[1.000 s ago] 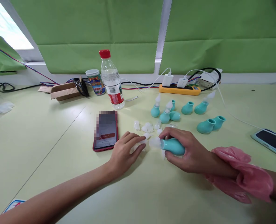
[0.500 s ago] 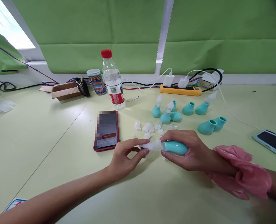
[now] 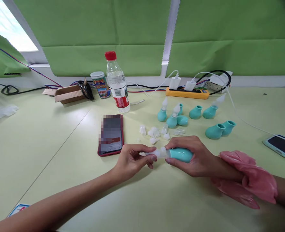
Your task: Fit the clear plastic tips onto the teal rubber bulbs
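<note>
My right hand [image 3: 193, 156] is wrapped round a teal rubber bulb [image 3: 181, 154] lying on its side just above the table. A clear plastic tip [image 3: 154, 153] sticks out of the bulb's mouth toward the left. My left hand [image 3: 133, 158] pinches that clear tip between thumb and fingers. A pink plastic bag [image 3: 248, 180] hangs round my right wrist. Several small clear plastic pieces [image 3: 154, 132] lie on the table just beyond my hands.
Several teal bulbs [image 3: 215, 131], some with clear tips [image 3: 172, 119], stand beyond on the pale table [image 3: 48, 135]. A red-cased phone [image 3: 110, 134], water bottle [image 3: 115, 84], can [image 3: 99, 84], cardboard box [image 3: 67, 93], yellow power strip [image 3: 187, 92] and a second phone [image 3: 281, 146] lie around.
My left hand left the loose clear pieces on the table, came to the bulb's mouth and now pinches the clear tip there. My right hand kept hold of the bulb.
</note>
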Available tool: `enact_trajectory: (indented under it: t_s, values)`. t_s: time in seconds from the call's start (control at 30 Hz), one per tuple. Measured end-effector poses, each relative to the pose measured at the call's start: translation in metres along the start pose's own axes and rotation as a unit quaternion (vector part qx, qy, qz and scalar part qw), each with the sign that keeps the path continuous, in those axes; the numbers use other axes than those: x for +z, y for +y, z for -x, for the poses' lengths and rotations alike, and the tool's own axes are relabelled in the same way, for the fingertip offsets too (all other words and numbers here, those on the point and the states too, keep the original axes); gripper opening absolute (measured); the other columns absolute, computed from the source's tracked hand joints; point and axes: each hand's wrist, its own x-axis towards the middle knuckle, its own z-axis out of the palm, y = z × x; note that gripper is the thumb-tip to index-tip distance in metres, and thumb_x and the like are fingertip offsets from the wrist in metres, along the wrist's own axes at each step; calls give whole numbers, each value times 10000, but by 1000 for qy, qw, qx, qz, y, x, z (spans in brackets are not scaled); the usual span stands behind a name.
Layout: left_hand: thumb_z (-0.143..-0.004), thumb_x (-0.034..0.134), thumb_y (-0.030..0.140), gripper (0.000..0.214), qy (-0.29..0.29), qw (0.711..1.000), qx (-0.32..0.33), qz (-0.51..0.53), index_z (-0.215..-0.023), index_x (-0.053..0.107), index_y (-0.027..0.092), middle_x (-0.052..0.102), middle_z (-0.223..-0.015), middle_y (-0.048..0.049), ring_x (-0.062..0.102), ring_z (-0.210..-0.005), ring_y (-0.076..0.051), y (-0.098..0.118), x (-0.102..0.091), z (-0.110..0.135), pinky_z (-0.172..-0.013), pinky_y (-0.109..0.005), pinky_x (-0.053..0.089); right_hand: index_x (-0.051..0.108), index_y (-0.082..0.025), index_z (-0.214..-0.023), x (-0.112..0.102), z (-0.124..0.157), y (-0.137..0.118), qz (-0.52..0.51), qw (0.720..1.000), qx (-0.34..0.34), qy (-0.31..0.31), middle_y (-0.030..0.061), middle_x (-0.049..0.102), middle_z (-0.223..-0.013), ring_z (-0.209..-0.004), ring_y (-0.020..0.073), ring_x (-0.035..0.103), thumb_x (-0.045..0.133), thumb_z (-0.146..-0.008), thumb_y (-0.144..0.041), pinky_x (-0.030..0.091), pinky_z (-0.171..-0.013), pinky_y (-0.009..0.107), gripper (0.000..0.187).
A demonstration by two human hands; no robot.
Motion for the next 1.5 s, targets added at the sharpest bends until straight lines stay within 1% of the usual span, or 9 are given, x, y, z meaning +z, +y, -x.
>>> enact_trajectory:
  t_s: [0.23, 0.47, 0.57, 0.63, 0.73, 0.8, 0.87, 1.2, 1.5]
  values:
    - [-636, 687, 268, 237, -11, 1000, 12, -23, -784, 657, 86, 652, -641, -67, 601, -471, -139, 2, -2, -1, -476, -270, 563, 542, -191, -763, 3, 0, -3, -32, 997, 63, -9, 12, 598, -700, -636, 131, 539, 572, -720, -349, 422, -619, 262, 167]
    - [-681, 641, 206, 221, 26, 987, 118, -108, -875, 651, 101, 650, -725, -68, 586, -524, -113, 3, -1, 0, -488, -240, 562, 460, -211, -1036, 0, -4, -15, -58, 988, 87, -112, 25, 595, -848, -688, 121, 529, 426, -831, -312, 417, -647, 250, 231]
    - [-706, 618, 209, 322, 47, 969, 171, -172, -1015, 588, 124, 625, -734, -49, 584, -619, -120, -3, -4, 0, -519, -233, 555, 466, -211, -1039, -6, -5, -15, -21, 990, 80, -116, 35, 606, -883, -735, 141, 554, 439, -825, -309, 418, -691, 282, 236]
    - [-729, 591, 192, 300, 34, 937, 234, -257, -1022, 566, 132, 609, -729, -43, 562, -617, -106, -7, -8, -1, -537, -227, 532, 492, -212, -972, -14, -8, -12, 21, 992, 76, -102, 33, 614, -862, -731, 153, 564, 481, -798, -332, 419, -672, 292, 212]
    - [-762, 531, 182, 137, -48, 842, 318, -433, -871, 597, 131, 591, -706, -53, 526, -602, -108, -10, -14, -5, -528, -231, 477, 498, -222, -861, -31, -13, -7, 77, 994, 63, -39, 20, 609, -809, -713, 156, 563, 528, -761, -357, 422, -641, 286, 171]
    - [-775, 497, 205, 138, -78, 787, 327, -516, -827, 599, 128, 581, -731, -73, 520, -630, -127, -11, -16, -6, -510, -236, 449, 493, -225, -809, -43, -16, -6, 106, 993, 48, 3, 14, 597, -766, -692, 152, 552, 545, -741, -355, 422, -635, 283, 155]
    - [-782, 471, 214, 162, -74, 766, 315, -556, -835, 595, 124, 571, -754, -85, 513, -638, -134, -11, -16, -7, -484, -230, 427, 500, -215, -768, -55, -17, -5, 138, 989, 44, 31, 18, 587, -727, -656, 148, 534, 550, -727, -341, 415, -617, 285, 142]
    - [-798, 422, 89, 157, -60, 747, 348, -563, -828, 572, 123, 575, -799, -88, 502, -661, -129, -20, -18, -9, -535, -233, 445, 589, -140, -735, -92, -24, 19, 221, 958, 176, 45, 15, 570, -611, -482, 64, 453, 562, -713, -320, 353, -473, 216, 183]
    - [-801, 405, 53, 187, -57, 764, 333, -550, -889, 554, 124, 530, -883, -95, 501, -730, -121, -22, -17, -8, -599, -233, 473, 584, -165, -675, -102, -29, 54, 269, 937, 218, 48, 6, 606, -610, -590, 141, 567, 597, -625, -327, 423, -569, 260, 170]
